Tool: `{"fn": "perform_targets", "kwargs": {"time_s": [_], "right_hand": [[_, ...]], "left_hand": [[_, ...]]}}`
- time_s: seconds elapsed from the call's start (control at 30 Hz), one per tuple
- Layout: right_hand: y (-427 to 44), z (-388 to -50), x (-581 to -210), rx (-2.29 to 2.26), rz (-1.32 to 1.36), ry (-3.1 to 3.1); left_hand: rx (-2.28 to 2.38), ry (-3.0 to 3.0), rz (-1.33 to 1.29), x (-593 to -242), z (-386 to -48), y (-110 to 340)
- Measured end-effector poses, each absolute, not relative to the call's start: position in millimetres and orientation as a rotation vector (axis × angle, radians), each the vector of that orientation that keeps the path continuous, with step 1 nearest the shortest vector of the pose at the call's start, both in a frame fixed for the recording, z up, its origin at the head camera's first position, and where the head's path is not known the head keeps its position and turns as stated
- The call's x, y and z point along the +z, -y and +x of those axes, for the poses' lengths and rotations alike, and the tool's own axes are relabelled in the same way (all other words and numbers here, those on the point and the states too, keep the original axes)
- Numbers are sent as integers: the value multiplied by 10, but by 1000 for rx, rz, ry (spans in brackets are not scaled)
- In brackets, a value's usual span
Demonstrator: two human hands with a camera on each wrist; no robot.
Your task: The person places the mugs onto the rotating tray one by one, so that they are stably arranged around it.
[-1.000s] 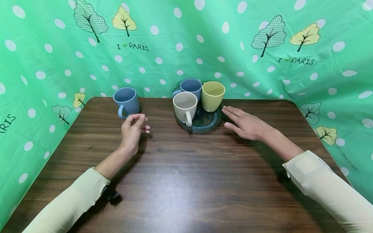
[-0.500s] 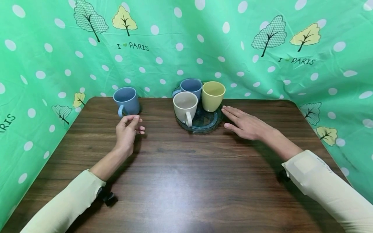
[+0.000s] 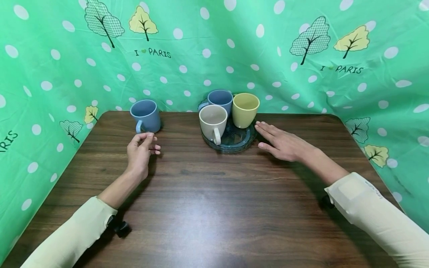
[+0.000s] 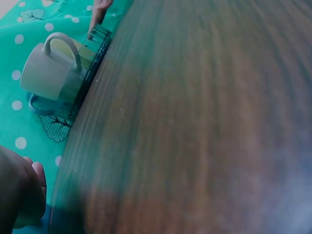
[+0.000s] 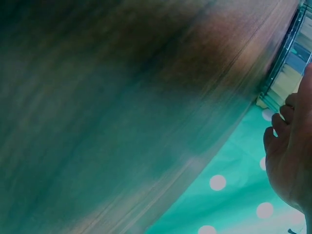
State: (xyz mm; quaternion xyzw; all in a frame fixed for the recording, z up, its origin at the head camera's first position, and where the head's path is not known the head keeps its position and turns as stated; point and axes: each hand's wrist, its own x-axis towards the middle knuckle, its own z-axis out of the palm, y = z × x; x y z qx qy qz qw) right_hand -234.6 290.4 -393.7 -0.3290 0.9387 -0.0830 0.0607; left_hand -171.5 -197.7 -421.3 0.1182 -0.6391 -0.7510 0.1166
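Note:
A blue mug (image 3: 147,115) stands on the wooden table at the far left, its handle facing me. Just in front of it is my left hand (image 3: 138,154), fingers loosely bent and holding nothing; whether a fingertip brushes the mug I cannot tell. Near the back middle, a dark clear glass tray (image 3: 231,147) bears a white mug (image 3: 212,121), another blue mug (image 3: 222,97) behind it and a yellow mug (image 3: 245,109). My right hand (image 3: 285,143) lies flat with straight fingers, tips at the tray's right rim. In the left wrist view, my left hand (image 4: 22,192) is partly cut off.
The brown wooden table (image 3: 214,201) ends at a back edge close behind the mugs. A green dotted cloth (image 3: 187,44) with printed trees hangs behind it and along both sides. Black camera mounts (image 3: 118,227) sit under the sleeves.
My left hand has shifted left and a little down, toward the lone blue mug's handle. My right hand, the tray and all the mugs have kept their places.

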Motion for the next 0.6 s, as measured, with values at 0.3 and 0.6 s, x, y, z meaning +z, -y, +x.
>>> {"fn": "perform_targets", "kwargs": {"time_s": [0.3,0.6], "right_hand": [[-2896,-2319,-3930,-266,-931,-2817],[-2889,-2284,-3923,-264,-928,-2815]], "left_hand": [[-2193,1837,362,-4235,-1712,2062],[-2206,1815,378,-4233,-1699,2159]]}}
